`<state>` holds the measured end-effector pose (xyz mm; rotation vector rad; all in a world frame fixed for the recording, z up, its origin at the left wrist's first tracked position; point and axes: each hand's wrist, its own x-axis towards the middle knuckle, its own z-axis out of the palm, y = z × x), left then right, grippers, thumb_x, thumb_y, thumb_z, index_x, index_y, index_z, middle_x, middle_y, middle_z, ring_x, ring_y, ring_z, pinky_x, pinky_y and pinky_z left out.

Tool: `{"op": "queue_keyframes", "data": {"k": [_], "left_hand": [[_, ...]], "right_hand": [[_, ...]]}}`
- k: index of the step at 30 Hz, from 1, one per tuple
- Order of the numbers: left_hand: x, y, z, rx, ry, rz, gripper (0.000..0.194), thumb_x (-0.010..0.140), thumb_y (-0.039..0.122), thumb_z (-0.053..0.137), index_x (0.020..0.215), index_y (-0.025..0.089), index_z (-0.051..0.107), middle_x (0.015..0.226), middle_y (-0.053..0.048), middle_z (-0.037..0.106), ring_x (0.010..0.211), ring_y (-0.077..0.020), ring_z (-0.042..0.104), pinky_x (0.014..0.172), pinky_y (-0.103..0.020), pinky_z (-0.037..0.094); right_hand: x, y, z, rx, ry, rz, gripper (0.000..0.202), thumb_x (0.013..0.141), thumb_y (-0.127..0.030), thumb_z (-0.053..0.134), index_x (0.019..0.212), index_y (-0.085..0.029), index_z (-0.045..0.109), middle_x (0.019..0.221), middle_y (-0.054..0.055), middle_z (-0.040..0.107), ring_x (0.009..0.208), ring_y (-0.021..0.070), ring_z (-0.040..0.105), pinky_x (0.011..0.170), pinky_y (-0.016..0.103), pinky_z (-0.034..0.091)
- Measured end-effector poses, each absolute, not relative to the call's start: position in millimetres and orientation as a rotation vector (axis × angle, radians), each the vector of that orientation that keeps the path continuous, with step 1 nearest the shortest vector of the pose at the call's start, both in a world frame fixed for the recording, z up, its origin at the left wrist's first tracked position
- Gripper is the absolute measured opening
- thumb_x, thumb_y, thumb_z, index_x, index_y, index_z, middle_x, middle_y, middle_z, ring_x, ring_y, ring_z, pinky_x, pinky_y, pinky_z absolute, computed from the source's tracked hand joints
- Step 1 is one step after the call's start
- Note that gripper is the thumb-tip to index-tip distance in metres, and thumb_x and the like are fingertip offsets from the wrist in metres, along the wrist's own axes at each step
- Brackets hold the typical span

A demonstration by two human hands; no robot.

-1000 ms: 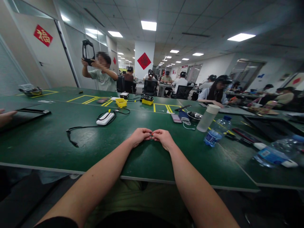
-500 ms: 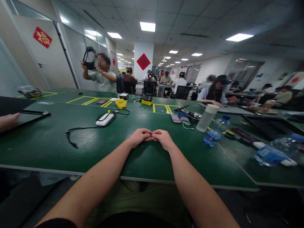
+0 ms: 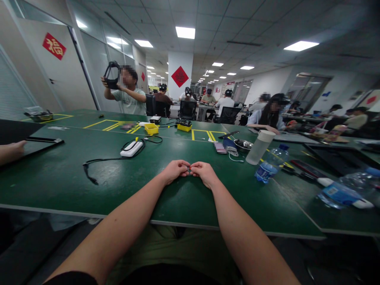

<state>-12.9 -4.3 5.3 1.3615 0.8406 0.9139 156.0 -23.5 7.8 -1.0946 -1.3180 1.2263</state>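
Pinching, left hand (image 3: pixel 175 170) and right hand (image 3: pixel 203 171) hold a small reddish piece (image 3: pixel 189 169) between their fingertips.

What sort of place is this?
Probably a shared office or workroom: there's a big green table, black chairs beyond it, and rows of ceiling lights overhead.

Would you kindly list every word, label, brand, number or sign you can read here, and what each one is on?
"福": red diamond sign on the left door.
Red diamond on the pillar: marked, but too blurred to read.
Blue bottle labels: too blurred to read.
Small item between the hands: too small to tell.
No brand or number is readable.
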Motion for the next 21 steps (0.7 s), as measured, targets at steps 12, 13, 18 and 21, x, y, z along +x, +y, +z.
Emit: {"op": "queue_keyframes", "data": {"k": [12,13,18,21], "left_hand": [[-12.9,-5.4,9.4,1.177,0.788,0.941,0.018,0.078,0.007,0.060,0.096,0.011,0.063,0.083,-0.008,0.066,0.069,-0.0107,0.066,0.070,-0.023,0.055],[-13.0,-5.8,9.4,1.168,0.770,0.943,0.019,0.078,0.007,0.060,0.096,0.010,0.063,0.085,-0.008,0.066,0.072,-0.0116,0.067,0.073,-0.023,0.055],[-12.4,-8.3,10.2,1.213,0.771,0.957,0.021,0.074,0.004,0.061,0.094,0.010,0.062,0.080,-0.007,0.066,0.069,-0.0102,0.066,0.069,-0.021,0.054],[-12.2,-8.1,10.3,1.233,0.784,0.945,0.021,0.074,0.004,0.060,0.094,0.010,0.062,0.079,-0.006,0.067,0.066,-0.0097,0.065,0.064,-0.020,0.053]], "right_hand": [[158.6,-17.4,1.7,-1.049,-1.196,1.307,0.018,0.064,-0.017,0.073,0.079,-0.013,0.065,0.065,0.002,0.066,0.058,0.0112,0.064,0.055,0.020,0.052],[158.5,-17.5,1.9,-1.041,-1.177,1.318,0.016,0.064,-0.017,0.073,0.078,-0.013,0.065,0.066,0.003,0.066,0.061,0.0119,0.065,0.057,0.020,0.053],[156.8,-19.5,3.7,-1.002,-1.144,1.370,0.012,0.065,-0.013,0.071,0.076,-0.013,0.066,0.072,0.005,0.068,0.068,0.0142,0.067,0.063,0.023,0.056],[155.5,-21.2,5.2,-1.012,-1.153,1.361,0.012,0.065,-0.011,0.071,0.076,-0.012,0.066,0.073,0.007,0.068,0.067,0.0141,0.067,0.063,0.022,0.056]]}}
